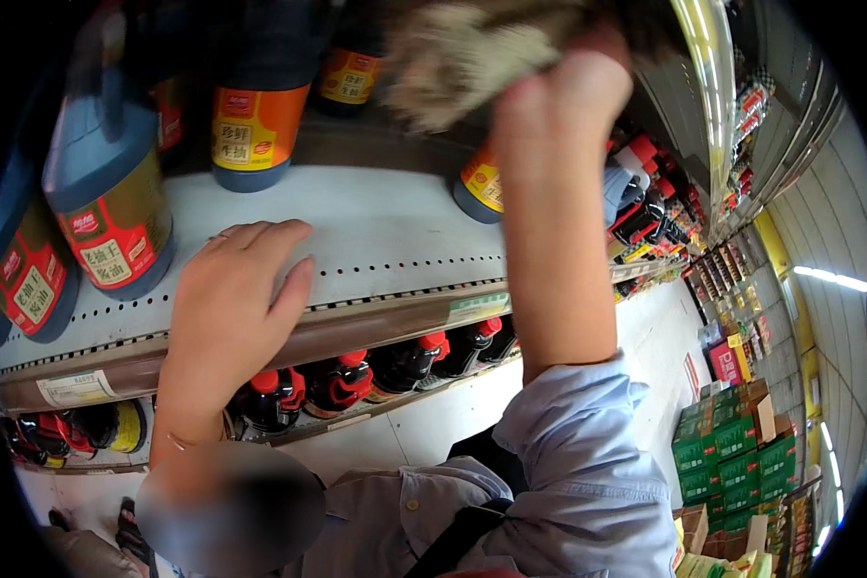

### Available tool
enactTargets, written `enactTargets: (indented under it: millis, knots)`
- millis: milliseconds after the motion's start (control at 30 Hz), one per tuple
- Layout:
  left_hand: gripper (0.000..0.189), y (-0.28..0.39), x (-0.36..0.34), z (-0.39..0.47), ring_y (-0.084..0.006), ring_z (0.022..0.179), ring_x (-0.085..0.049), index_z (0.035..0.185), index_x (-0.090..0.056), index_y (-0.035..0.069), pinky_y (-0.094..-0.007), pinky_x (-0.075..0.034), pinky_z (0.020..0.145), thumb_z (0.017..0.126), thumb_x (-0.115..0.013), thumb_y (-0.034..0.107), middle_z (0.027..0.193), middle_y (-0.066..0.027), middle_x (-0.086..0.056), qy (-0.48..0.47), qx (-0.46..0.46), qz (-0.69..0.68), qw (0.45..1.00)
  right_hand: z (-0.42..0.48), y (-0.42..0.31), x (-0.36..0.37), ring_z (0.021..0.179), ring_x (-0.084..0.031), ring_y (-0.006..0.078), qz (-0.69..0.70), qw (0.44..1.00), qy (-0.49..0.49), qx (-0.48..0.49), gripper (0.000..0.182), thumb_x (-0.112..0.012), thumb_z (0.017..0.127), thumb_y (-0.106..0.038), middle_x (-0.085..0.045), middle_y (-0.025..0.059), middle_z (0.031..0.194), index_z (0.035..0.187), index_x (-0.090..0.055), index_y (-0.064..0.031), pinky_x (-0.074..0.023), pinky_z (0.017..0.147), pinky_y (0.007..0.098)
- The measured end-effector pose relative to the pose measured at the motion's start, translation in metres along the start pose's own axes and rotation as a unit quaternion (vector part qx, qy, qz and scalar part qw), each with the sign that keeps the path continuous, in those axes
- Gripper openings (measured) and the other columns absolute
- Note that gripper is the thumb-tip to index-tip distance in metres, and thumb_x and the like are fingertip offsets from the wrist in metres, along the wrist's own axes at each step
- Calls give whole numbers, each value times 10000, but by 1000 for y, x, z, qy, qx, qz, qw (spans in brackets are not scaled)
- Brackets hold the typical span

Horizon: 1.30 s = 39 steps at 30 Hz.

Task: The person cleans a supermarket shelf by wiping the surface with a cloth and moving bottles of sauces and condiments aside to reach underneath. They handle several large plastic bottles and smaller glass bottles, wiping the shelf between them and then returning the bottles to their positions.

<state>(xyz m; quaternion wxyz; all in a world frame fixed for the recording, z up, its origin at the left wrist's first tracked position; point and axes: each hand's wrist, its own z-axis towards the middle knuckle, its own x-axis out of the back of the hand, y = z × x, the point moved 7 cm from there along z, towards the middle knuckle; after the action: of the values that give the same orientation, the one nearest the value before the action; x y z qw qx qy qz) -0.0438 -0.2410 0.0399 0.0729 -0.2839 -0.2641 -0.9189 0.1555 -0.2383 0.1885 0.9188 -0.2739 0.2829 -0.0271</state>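
Observation:
My left hand [242, 289] rests palm down on the front of a white perforated metal shelf [376, 217], thumb apart from the fingers, with nothing seen in it. Up at the top, my right hand [571, 79] is closed on a beige-brown cloth [469, 65], blurred, above the shelf; its fingers are mostly hidden. A large soy sauce jug [108, 209] stands left of my left hand. Behind that hand is a soy sauce bottle [260, 137] with an orange and yellow label. Another bottle [480, 184] is partly hidden behind my right forearm.
Further jugs [32, 274] crowd the shelf's left end. Below the shelf's brown front rail [397, 318] stand red-capped dark bottles [339, 383]. More bottles [639, 195] fill the shelving on the right. Green cartons [737, 448] are stacked on the floor at lower right.

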Motion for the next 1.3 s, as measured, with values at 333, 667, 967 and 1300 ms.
enactTargets:
  millis: [333, 667, 967, 1300]
  knots:
    - [232, -7, -4, 3, -318, 833, -572, 970, -580, 13, -360, -443, 732, 769, -556, 126, 891, -152, -612, -68, 75, 20, 995, 17, -12, 24, 923, -513, 242, -101, 989, -54, 96, 206, -420, 886, -135, -545, 107, 1031, 1062, -501, -64, -441, 809, 369]
    - [220, -7, -7, 9, -299, 694, -565, 939, -592, 20, -366, -447, 664, 737, -544, 93, 827, -136, -617, -26, 64, 2, 998, 35, 11, 8, 915, -527, 250, -307, 940, -104, 107, 224, -406, 886, -173, -558, 110, 1011, 1051, -509, -61, -449, 802, 380]
    - [237, -11, -7, 2, -313, 722, -561, 917, -587, 12, -383, -446, 680, 699, -512, 64, 778, -132, -602, -3, 20, 39, 999, 52, 2, 51, 907, -540, 258, -52, 997, -29, 59, 248, -394, 886, -207, -569, 113, 994, 1042, -517, -59, -456, 795, 390]
    - [259, -8, -2, 6, -313, 775, -572, 920, -585, 16, -386, -451, 704, 681, -497, 61, 802, -137, -609, -23, 44, 22, 998, 47, 38, 1, 898, -554, 267, -296, 943, -128, 85, 279, -380, 886, -246, -581, 116, 974, 1031, -525, -57, -464, 788, 401]
